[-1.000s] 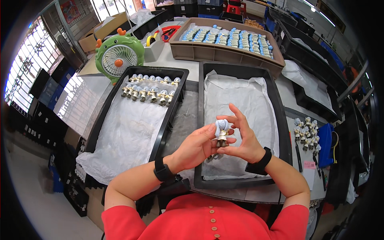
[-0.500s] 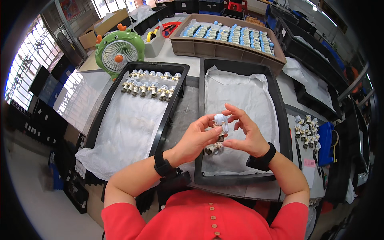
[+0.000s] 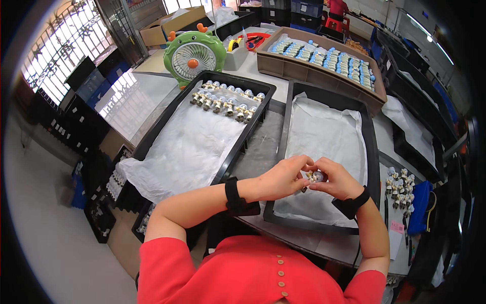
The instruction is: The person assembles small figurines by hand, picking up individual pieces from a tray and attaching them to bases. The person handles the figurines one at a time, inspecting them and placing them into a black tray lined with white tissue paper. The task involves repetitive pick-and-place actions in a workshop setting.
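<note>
Both of my hands meet over the near part of the right black tray [image 3: 372, 152], which is lined with white paper [image 3: 326, 126]. Between them is a small figurine [image 3: 318, 176] with pale blue-grey hair, tipped so its head points toward my right hand. My left hand [image 3: 283, 177] pinches it from one side with thumb and fingers. On the other side, the fingers and thumb of my right hand [image 3: 338, 180] close on its head. The fingers cover much of the figurine.
Two rows of similar figurines [image 3: 229, 108] lie at the far end of the left black tray [image 3: 238, 80]. More figurines [image 3: 400, 187] are grouped at right, beside a blue pouch [image 3: 420, 206]. A green fan [image 3: 195, 55] and a brown crate [image 3: 283, 63] of blue-topped pieces stand behind.
My hands have come together around the figurine, which has tipped from upright to sideways. The view has shifted, and the second figurine seen lying under my hands is now hidden or out of sight.
</note>
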Motion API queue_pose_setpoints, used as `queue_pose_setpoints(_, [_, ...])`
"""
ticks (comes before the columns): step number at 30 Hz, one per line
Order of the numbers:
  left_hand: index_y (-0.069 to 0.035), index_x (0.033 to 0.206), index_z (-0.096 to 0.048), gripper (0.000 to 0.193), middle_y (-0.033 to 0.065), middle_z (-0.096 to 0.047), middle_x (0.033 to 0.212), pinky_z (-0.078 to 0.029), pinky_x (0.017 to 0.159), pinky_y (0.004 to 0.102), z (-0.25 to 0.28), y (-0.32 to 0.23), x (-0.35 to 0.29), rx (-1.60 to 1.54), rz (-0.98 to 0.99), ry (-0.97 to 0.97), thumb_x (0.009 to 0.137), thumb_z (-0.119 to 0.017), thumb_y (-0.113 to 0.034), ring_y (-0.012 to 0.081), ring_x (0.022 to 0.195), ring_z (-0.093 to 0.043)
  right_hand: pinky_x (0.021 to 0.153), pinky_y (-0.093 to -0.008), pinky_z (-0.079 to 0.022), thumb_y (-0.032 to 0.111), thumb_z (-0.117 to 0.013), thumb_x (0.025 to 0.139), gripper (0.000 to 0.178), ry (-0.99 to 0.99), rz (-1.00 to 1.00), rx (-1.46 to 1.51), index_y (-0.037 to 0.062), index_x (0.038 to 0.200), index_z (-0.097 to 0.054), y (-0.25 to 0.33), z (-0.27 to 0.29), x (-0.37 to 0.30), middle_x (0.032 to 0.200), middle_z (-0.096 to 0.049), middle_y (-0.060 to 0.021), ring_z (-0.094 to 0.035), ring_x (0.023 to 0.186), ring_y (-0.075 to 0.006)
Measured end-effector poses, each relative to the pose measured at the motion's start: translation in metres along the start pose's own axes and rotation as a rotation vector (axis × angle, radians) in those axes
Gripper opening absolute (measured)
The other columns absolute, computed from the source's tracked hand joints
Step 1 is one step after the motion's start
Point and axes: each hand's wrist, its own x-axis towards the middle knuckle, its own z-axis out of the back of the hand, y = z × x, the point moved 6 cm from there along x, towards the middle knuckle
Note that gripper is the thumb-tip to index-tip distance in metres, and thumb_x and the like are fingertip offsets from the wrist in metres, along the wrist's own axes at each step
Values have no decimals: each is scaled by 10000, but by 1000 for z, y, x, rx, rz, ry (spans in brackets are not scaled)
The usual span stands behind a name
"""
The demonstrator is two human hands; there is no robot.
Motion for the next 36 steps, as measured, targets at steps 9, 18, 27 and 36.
queue_pose_setpoints(9, [-32, 1194, -521, 411, 118, -560, 1114, -488, 801, 343, 65, -60, -59, 282, -52, 165, 810, -655, -97, 248, 945, -589, 757, -350, -458, 62, -721, 656, 355, 167, -4, -310, 64, 987, -593, -22, -22, 2, 889, -590, -112, -574, 863, -278])
queue_pose_setpoints(18, [-39, 1183, -557, 392, 83, -593, 1111, -465, 803, 308, 179, -34, -207, 436, 289, -635, 800, -638, -53, 196, 971, -582, 866, -382, -430, 186, -720, 659, 489, 147, -107, -377, 9, 1057, -498, -31, -37, 3, 1054, -510, -209, -504, 1000, -358])
queue_pose_setpoints(27, [-53, 1355, -393, 621, 58, -591, 819, -439, 554, 226, 200, 74, -359, 91, 696, -1209, 820, -674, -194, 88, 595, -540, 747, -382, -466, 250, -691, 773, 285, 207, 137, -334, 35, 910, -562, 90, -52, 42, 862, -585, -136, -569, 839, -318])
queue_pose_setpoints(36, [-17, 1252, -516, 405, -28, -556, 762, -394, 646, 175, 243, 47, -292, -257, 357, -983, 852, -567, -52, 36, 693, -495, 818, -380, -480, 505, -680, 762, 768, 489, 432, -230, 7, 1278, -405, 180, -159, 85, 1142, -552, -184, -580, 1008, -310])
